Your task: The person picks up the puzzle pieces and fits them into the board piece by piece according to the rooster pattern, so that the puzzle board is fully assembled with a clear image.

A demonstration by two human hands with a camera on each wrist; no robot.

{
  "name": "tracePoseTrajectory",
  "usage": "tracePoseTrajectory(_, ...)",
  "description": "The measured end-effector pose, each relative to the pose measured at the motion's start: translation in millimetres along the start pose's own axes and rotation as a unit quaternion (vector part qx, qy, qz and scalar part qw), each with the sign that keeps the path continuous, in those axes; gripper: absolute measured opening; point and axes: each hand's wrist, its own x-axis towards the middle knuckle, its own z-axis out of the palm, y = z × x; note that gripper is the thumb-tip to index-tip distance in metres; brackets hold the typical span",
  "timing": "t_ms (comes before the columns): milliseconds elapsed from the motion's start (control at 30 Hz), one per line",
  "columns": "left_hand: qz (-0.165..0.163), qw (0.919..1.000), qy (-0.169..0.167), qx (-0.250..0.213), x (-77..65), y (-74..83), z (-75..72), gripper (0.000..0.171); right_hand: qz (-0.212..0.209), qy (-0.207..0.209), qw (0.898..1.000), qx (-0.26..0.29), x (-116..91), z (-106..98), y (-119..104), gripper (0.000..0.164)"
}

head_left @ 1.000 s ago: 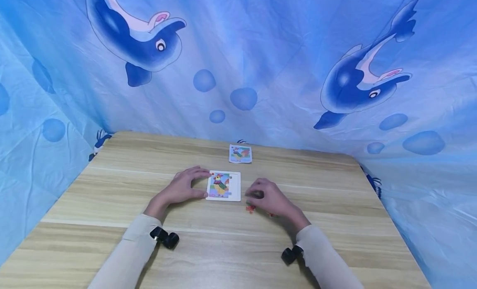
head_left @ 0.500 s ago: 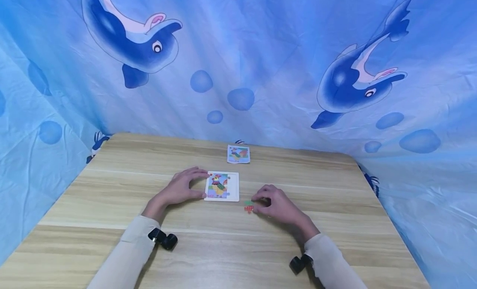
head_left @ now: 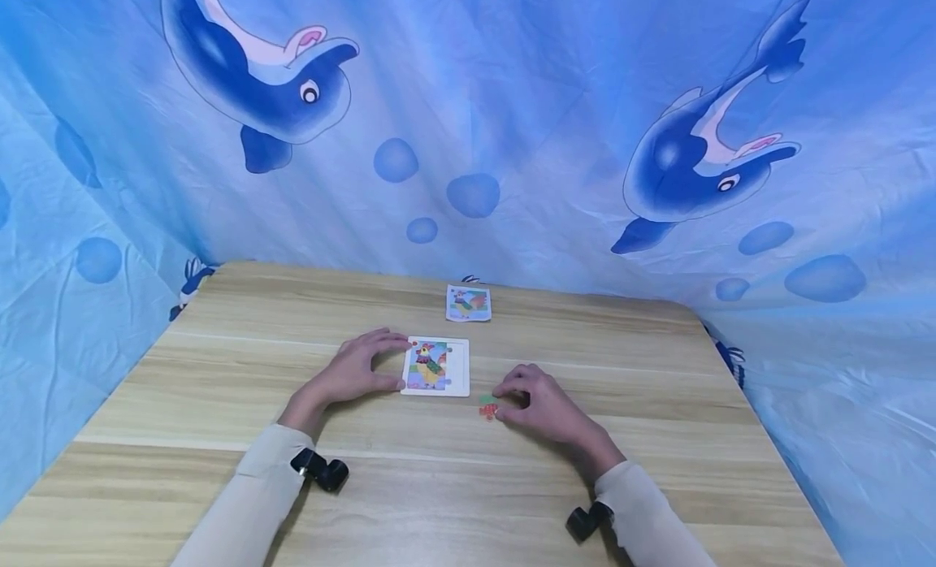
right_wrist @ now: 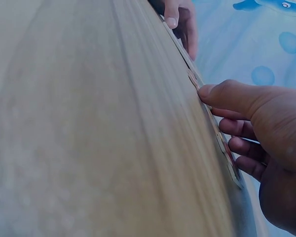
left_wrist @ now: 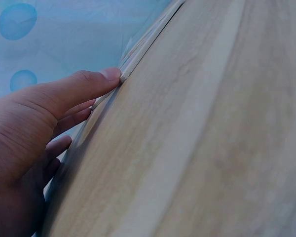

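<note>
A jigsaw puzzle board (head_left: 458,368) with a white rim lies mid-table, its left part filled with a rooster picture and its right part bare white. My left hand (head_left: 354,368) holds the board's left side, thumb at the near corner and fingers at the far one. The thumb also touches the board edge (left_wrist: 130,66) in the left wrist view. Right of the board, my right hand (head_left: 544,400) holds a red and green puzzle piece (head_left: 487,409) by its right side, between thumb and index finger. More flat pieces (right_wrist: 226,153) lie under its curled fingers in the right wrist view.
Behind the board lies a small picture card (head_left: 468,304) with the whole rooster on it. The wooden table (head_left: 409,502) ends at a blue dolphin-print curtain (head_left: 541,104). Each sleeve carries a black wrist camera (head_left: 319,468).
My right hand has moved slightly right and nearer, uncovering the red and green piece and covering pieces farther right. The left hand stays at the board. The whole view shifted slightly.
</note>
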Motion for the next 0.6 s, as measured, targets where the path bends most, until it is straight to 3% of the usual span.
tracePoseTrajectory(400,0.007,1.0000,0.002,0.001,1.0,2.9,-1.7,0.068,-0.013,0.013,1.000,-0.001,-1.5,-3.5,-3.7,0.020)
tracePoseTrajectory(600,0.002,1.0000,0.002,0.004,0.2,2.3,-1.2,0.068,0.002,0.013,1.000,0.012,1.5,-4.2,-2.7,0.019)
